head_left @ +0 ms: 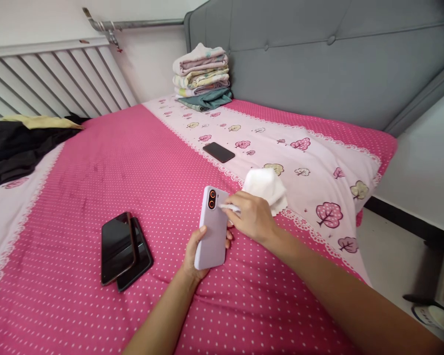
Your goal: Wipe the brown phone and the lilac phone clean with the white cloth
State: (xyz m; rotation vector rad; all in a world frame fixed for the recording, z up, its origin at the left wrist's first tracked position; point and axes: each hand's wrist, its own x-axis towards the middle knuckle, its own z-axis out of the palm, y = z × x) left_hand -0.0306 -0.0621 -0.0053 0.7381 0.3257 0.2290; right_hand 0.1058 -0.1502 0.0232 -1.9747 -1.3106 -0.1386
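Observation:
My left hand (195, 251) is wrapped around a phone in a pale lilac case (211, 227), held upright with its back and orange-ringed cameras facing me. My right hand (253, 217) pinches a white cloth (264, 187) and presses a corner of it against the upper right side of the phone, near the cameras. Both hands hover just above the pink dotted bedsheet (96, 167).
Two dark phones (122, 251) lie stacked on the sheet to the left. Another black phone (218, 152) rests on the tree-print pillow (311, 162). Folded cloths (203, 76) are piled by the grey headboard (318, 59). Black and yellow garments (18, 143) lie at far left.

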